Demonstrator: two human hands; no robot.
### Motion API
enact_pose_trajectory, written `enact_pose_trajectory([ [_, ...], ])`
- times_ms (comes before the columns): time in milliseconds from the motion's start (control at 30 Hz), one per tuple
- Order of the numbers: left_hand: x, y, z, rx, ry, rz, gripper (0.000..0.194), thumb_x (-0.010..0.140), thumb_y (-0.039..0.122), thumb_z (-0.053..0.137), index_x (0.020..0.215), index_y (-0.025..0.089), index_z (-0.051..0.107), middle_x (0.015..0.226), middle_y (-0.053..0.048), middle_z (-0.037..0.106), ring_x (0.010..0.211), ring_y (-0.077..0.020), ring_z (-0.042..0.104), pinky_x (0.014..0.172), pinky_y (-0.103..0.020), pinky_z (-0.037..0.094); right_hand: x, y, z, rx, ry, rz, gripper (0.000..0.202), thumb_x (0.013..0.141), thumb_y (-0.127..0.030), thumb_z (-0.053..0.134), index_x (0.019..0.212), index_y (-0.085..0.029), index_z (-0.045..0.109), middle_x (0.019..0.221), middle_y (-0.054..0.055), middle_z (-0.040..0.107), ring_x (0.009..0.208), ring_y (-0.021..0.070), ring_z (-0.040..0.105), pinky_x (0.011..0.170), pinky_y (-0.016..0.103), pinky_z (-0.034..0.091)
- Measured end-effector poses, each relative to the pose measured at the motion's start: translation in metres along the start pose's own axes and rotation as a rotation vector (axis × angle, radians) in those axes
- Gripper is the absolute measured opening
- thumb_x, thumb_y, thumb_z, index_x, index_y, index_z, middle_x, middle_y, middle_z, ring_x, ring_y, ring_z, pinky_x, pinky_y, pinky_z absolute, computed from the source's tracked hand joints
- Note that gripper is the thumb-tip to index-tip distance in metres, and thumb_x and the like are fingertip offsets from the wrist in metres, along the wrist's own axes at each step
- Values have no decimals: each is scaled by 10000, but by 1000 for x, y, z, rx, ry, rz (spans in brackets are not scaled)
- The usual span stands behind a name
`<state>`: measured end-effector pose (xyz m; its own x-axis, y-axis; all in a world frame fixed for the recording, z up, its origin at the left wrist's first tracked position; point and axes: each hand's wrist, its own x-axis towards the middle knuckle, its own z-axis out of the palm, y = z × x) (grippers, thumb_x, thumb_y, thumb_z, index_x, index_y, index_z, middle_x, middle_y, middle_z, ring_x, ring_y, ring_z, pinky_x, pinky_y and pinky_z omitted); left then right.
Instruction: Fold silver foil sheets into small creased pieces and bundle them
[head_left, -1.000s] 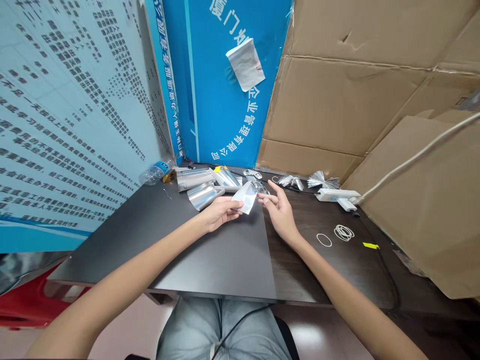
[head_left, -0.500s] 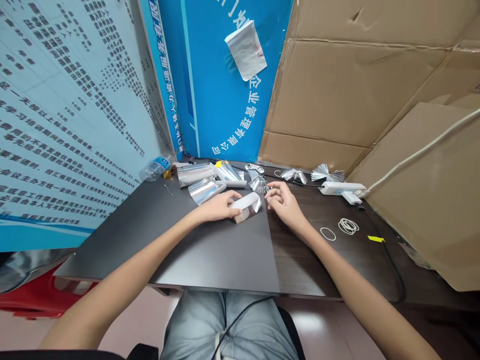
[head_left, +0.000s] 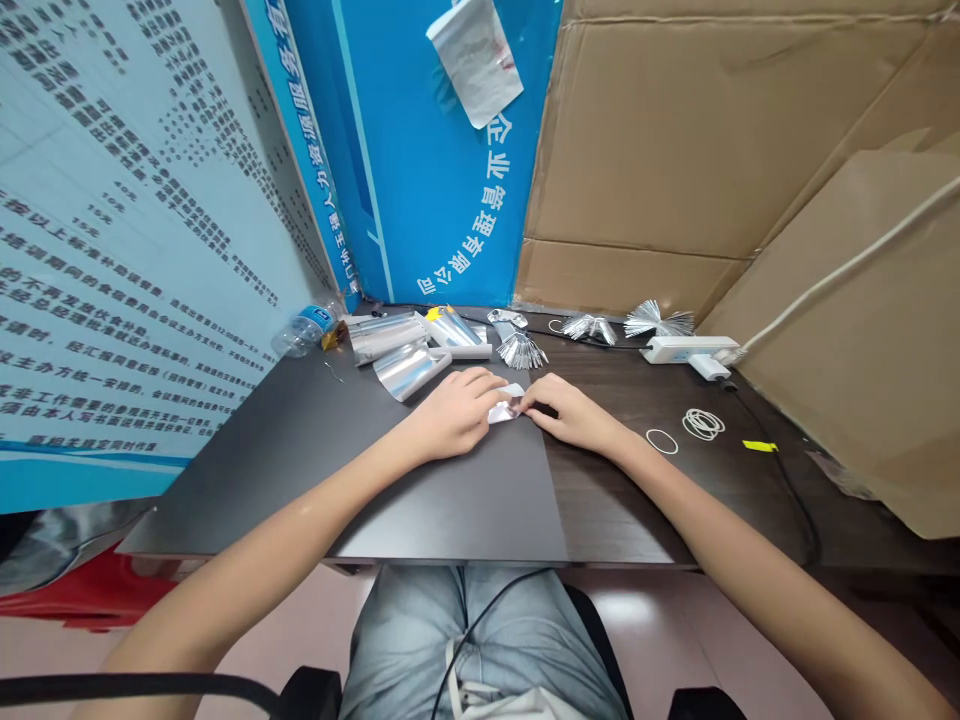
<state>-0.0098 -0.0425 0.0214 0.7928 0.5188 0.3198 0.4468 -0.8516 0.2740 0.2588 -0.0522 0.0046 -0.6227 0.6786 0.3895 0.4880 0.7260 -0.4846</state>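
Observation:
A small piece of folded silver foil sheet lies on the table between my hands. My left hand rests over its left part, palm down, and hides much of it. The fingers of my left hand lie flat and close together on the foil. My right hand pinches the foil's right end between thumb and fingertips. Just beyond the foil lies a silver bundle cut into a fringe. Curled silver foil sheets lie behind my left hand.
Two more fringed foil bundles lie at the back, near a white power strip. White rubber bands and a yellow strip are on the right. A plastic bottle lies at the back left. Cardboard stands behind the table.
My left hand has moved right and flattened over the foil, which now lies lower. My right hand has closed on the foil's right end. The whole view has shifted slightly.

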Motion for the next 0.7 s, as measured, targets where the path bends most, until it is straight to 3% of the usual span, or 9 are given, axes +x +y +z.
enact_pose_trajectory([
  [167, -3, 25, 18, 117, -121, -41, 489, 1027, 181, 362, 1442, 86, 603, 1493, -258, 591, 1460, -389, 473, 1170, -541, 331, -7, -6, 5, 46, 19, -26, 192, 1019, -212, 564, 1011, -261, 750, 996, 54, 761, 998, 250, 636, 942, 424, 498],
  [233, -10, 31, 22, 122, -179, -94, 557, 1066, 334, 386, 1545, 76, 504, 1601, -260, 490, 1521, -403, 409, 1220, -560, 273, -11, -10, 4, 62, 37, -28, 174, 1025, -231, 572, 1011, -262, 743, 1016, 58, 758, 1028, 253, 640, 958, 426, 500],
  [333, -24, 40, 19, 95, -242, -221, 832, 1035, 656, 409, 1663, 116, 322, 1736, -223, 259, 1621, -428, 199, 1269, -610, 171, -18, -16, 4, 76, 30, -28, 158, 1027, -240, 579, 1028, -261, 736, 1051, 68, 755, 1049, 258, 649, 965, 432, 511],
  [433, -33, 52, 11, 106, -246, -247, 972, 989, 782, 382, 1698, 135, 228, 1770, -199, 116, 1648, -428, 17, 1280, -653, 72, -24, -21, 7, 30, -5, -31, 182, 1027, -212, 557, 1060, -255, 731, 1037, 73, 753, 1003, 260, 664, 950, 446, 517],
  [567, -35, 72, 8, 114, -195, -192, 976, 981, 791, 403, 1715, 189, 179, 1776, -167, 125, 1656, -389, 49, 1300, -601, 56, -27, -25, 12, 43, -11, -25, 245, 998, -204, 588, 1214, -256, 691, 1170, 89, 735, 1071, 265, 676, 986, 452, 530],
  [700, -37, 85, 20, 128, -134, -264, 999, 960, 808, 431, 1694, 152, 261, 1739, -221, 247, 1631, -429, 167, 1294, -610, 100, -27, -27, 13, 62, -2, 7, 273, 988, -217, 594, 1244, -251, 680, 1153, 93, 726, 994, 254, 690, 930, 431, 564],
])
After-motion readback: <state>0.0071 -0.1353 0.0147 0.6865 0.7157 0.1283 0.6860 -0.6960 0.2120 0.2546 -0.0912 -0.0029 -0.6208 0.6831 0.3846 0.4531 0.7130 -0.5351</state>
